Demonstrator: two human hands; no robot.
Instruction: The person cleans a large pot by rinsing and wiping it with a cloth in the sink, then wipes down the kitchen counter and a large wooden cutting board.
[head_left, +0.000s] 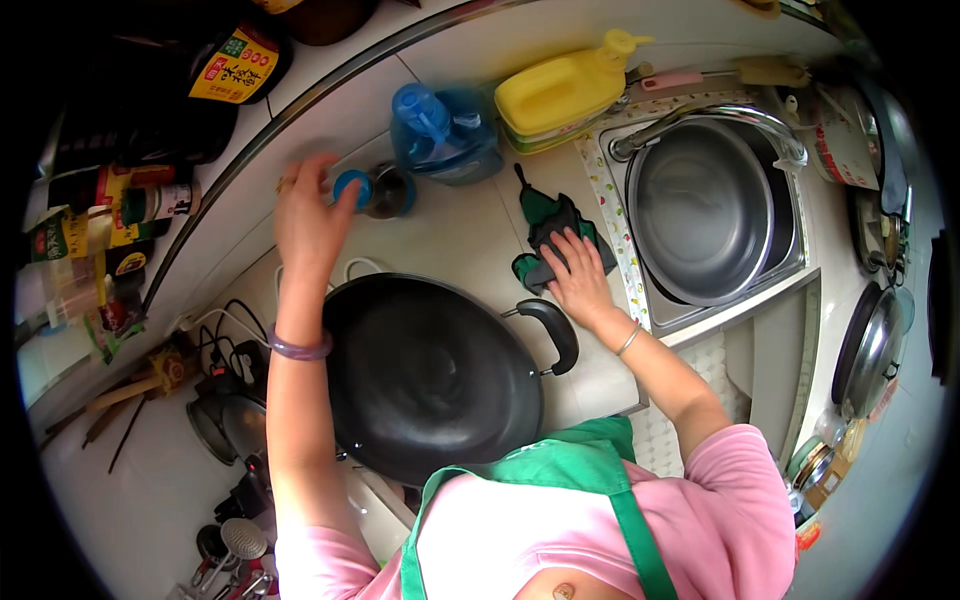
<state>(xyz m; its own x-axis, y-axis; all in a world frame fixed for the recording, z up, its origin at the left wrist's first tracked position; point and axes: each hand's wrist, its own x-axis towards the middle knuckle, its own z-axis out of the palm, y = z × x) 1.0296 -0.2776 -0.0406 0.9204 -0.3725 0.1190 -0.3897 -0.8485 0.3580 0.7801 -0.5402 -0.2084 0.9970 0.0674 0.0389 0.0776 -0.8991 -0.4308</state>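
My left hand (311, 214) is raised near the tiled wall, fingers apart, beside the blue lid (352, 189) of a small jar; whether it touches the lid is unclear. Close to it stands a second jar (390, 192) with dark contents. My right hand (576, 279) lies spread on a crumpled green and dark grey cloth (556, 217) on the counter, left of the sink. A large black wok (442, 375) with a black side handle (551, 335) sits below both hands, between my forearms.
A blue jug (444, 135) and a yellow pump bottle (559, 94) stand along the wall. The sink (796, 225) holds a metal basin (701, 214) under a curved faucet (712, 112). Dark sauce bottles (232, 67) line a shelf at left. Lids (874, 352) hang at right.
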